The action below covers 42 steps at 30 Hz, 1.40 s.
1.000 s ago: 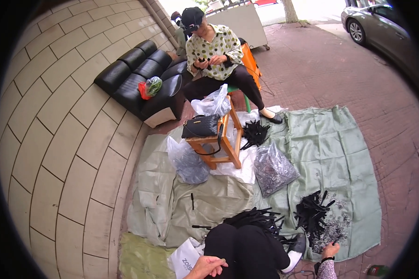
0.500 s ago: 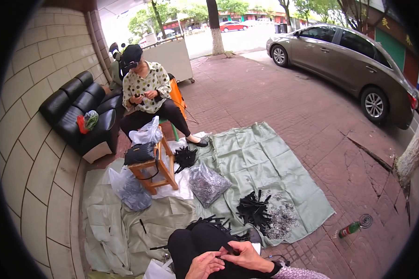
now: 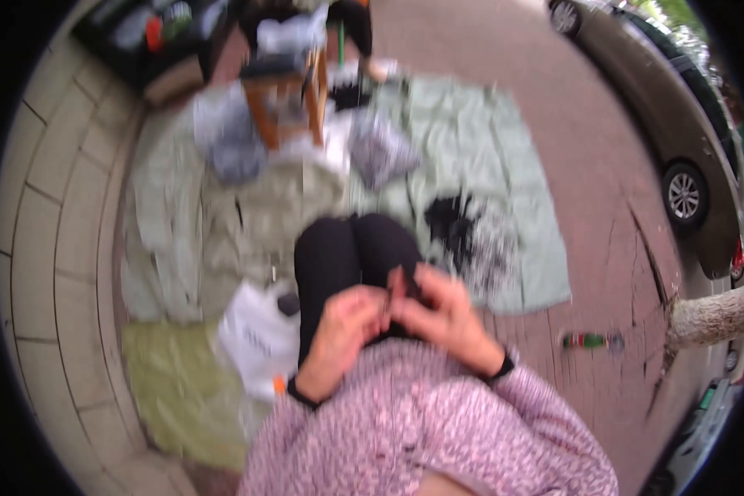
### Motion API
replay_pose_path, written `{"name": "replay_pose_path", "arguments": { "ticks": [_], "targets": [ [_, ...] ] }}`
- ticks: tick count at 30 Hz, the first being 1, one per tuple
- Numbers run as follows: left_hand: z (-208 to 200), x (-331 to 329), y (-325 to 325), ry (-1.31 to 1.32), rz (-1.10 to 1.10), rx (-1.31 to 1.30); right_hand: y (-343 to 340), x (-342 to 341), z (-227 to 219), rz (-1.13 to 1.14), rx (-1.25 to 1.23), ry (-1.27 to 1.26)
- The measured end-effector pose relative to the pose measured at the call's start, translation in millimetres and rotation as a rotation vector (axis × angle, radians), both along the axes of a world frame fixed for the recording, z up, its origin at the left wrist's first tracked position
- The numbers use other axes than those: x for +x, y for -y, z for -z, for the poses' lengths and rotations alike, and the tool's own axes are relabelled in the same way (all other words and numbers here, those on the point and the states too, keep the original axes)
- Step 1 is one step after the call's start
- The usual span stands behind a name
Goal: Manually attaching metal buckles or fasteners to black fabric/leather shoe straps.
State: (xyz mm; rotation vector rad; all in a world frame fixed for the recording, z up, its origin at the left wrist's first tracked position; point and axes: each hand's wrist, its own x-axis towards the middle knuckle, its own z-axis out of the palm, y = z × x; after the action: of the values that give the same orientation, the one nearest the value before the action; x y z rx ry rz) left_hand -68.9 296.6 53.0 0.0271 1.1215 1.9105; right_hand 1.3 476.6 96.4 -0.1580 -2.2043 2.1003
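Note:
Above my lap, my two hands meet with their fingertips close together, smeared by motion. My right hand pinches a short black strip between thumb and fingers. My left hand is closed at the fingertips against it; whatever they hold is too small and blurred to name. Beyond my right knee, a heap of black strips lies on the pale green sheet. Beside the heap, many small shiny pieces are scattered.
A white bag lies left of my legs. Farther off are a clear bag of dark pieces, a wooden stool with bags, and a seated person's leg. A green bottle and a tree trunk are on the right.
The view has tilted down, so my lap and sleeves show more and the surroundings sit higher. My hands stay together over my lap with the black strip.

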Motion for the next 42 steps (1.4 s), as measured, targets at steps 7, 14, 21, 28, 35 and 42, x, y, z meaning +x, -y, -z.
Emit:
{"name": "replay_pose_path", "arguments": {
  "ticks": [7,14,21,28,35,42],
  "targets": [
    [-12,-7,22,-0.015,-0.172,-0.037,5,-7,2,-0.006,-0.166,0.258],
    [-20,-8,26,-0.203,-0.168,-0.071,20,-6,33,0.082,0.404,-0.122],
    [-16,-15,18,-0.348,-0.147,-0.174,18,-5,26,-0.036,0.028,0.205],
    [-12,-22,14,-0.384,-0.126,-0.15,10,-11,10,-0.105,-0.318,0.346],
    [-5,-25,16,-0.224,-0.068,-0.156,5,-13,19,-0.12,-0.364,0.354],
    [3,-20,13,-0.13,-0.042,-0.094,2,-14,27,-0.077,-0.432,0.345]
  ]
}}
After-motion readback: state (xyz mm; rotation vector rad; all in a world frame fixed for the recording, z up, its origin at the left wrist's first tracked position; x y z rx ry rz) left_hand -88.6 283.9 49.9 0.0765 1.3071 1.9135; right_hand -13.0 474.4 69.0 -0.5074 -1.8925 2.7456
